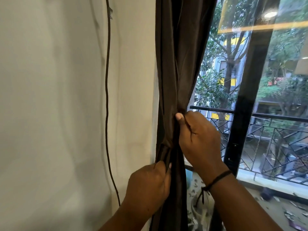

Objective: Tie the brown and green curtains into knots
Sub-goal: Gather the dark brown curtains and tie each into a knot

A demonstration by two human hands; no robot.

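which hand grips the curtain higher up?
The right hand, the one with a dark string around its wrist, pinches the brown curtain higher up. The left hand grips the same gathered fabric lower, nearer the white wall.

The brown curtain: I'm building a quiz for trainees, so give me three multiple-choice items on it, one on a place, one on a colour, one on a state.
1. Where is the right hand relative to the left hand?
A. higher on the fabric
B. lower on the fabric
C. off the fabric

2. What colour is the string on the right wrist?
A. white
B. black
C. yellow

3. What state is the brown curtain in?
A. spread flat across the window
B. lying on the floor
C. gathered into a bunch, gripped by both hands

Answers: 1 A, it pinches the bunch above the left; 2 B, the wrist string is dark; 3 C, folds converge at the fingers.
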